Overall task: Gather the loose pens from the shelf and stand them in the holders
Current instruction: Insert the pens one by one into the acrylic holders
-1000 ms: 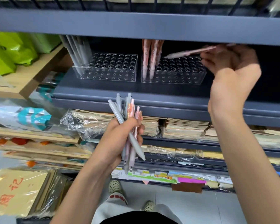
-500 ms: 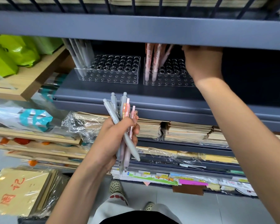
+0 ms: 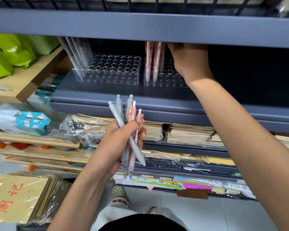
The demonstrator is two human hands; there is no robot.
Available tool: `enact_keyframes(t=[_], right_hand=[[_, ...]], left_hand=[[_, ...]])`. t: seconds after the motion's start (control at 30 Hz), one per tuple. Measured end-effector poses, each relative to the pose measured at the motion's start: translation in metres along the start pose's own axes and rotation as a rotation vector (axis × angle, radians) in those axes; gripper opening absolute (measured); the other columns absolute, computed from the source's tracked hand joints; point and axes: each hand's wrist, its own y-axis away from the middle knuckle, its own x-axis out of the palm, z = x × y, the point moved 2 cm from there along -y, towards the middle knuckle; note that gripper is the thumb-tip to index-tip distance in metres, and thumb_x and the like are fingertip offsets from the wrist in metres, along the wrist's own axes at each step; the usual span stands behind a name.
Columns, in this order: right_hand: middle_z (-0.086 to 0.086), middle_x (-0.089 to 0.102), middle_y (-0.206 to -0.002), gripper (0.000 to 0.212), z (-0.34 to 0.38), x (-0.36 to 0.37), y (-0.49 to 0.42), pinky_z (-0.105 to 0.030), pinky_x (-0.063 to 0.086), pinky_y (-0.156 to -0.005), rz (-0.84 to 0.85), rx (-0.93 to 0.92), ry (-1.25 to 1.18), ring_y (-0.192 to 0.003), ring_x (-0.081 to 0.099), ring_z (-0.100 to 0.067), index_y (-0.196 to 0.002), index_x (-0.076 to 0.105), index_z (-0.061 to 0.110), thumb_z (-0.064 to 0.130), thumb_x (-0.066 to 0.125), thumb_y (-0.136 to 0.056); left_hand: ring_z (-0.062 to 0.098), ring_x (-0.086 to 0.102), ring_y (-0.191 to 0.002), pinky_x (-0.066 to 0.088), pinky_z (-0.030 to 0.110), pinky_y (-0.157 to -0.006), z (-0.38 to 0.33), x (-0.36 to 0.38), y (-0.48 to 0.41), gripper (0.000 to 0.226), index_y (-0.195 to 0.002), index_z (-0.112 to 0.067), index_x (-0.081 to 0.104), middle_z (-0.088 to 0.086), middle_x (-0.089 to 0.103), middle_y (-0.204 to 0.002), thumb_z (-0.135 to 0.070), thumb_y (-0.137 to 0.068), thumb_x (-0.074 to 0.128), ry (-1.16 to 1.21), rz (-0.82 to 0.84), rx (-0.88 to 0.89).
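Left hand [image 3: 117, 144] grips bundle of grey and pink pens [image 3: 128, 117] below shelf [image 3: 98, 97] front edge as ready stock; right hand [image 3: 190, 64] reaches over right-hand holder [image 3: 165, 81], likely seating one, fingers hidden, grip cannot be told.

Loose pens [image 3: 129, 109]: three grey and two pink, bundled, clicker ends up, gripped in the left hand [image 3: 118, 144] below the grey shelf [image 3: 98, 95]. Left clear holder [image 3: 113, 77]: grey pens [image 3: 78, 55] stand tilted at its left end. Right clear holder [image 3: 165, 81]: pink pens [image 3: 148, 60] stand upright at its left end
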Motion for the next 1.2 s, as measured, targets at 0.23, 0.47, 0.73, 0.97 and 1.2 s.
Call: enact_keyframes(t=[0.23,0.47,0.73,0.97,1.2], right_hand=[[-0.014,0.063,-0.117,0.028,0.002,0.004,-0.005,-0.023,0.032,-0.081,0.06,0.024,0.148,-0.107,0.056,-0.029,-0.117,0.059,0.003,0.018,0.041,-0.101],[-0.005,0.058,-0.13,0.033,0.002,0.002,-0.005,-0.018,0.029,-0.081,0.1,0.069,0.136,-0.118,0.051,-0.023,-0.128,0.054,0.015,0.03,0.043,-0.101],[0.006,0.069,-0.065,0.012,0.005,-0.014,0.068,-0.011,0.041,-0.054,0.378,0.13,-0.276,-0.049,0.049,0.004,-0.074,0.071,0.021,0.026,0.07,-0.086],[0.0,0.073,-0.075,0.01,0.001,-0.014,0.113,-0.029,0.051,-0.067,0.639,0.149,-0.321,-0.068,0.06,-0.004,-0.08,0.077,0.017,0.027,0.077,-0.08],[-0.007,0.072,-0.074,0.01,0.0,-0.021,0.114,-0.037,0.051,-0.067,0.672,0.2,-0.342,-0.067,0.058,-0.01,-0.079,0.077,0.016,0.025,0.081,-0.075]], left_hand=[[0.017,0.05,-0.043,0.042,0.026,-0.042,0.006,0.004,0.002,0.02,-0.057,-0.021,0.064,0.008,0.059,-0.065,-0.012,-0.072,0.056,-0.038,0.008,-0.004],[0.018,0.049,-0.044,0.042,0.026,-0.043,0.007,0.003,0.002,0.014,-0.061,-0.018,0.063,0.008,0.059,-0.066,-0.011,-0.072,0.056,-0.05,0.022,-0.003],[0.022,0.051,-0.044,0.035,0.03,-0.05,0.005,-0.005,0.001,0.019,-0.06,-0.019,0.069,0.024,0.055,-0.077,-0.013,-0.077,0.062,-0.089,0.08,0.047],[0.021,0.052,-0.042,0.043,0.024,-0.041,0.006,-0.002,-0.003,0.002,-0.075,-0.008,0.064,0.018,0.07,-0.079,-0.007,-0.076,0.064,-0.062,0.097,0.062],[0.021,0.054,-0.044,0.045,0.027,-0.043,0.003,0.004,-0.003,0.006,-0.08,-0.011,0.068,0.018,0.071,-0.081,-0.007,-0.08,0.063,-0.091,0.171,0.107]])
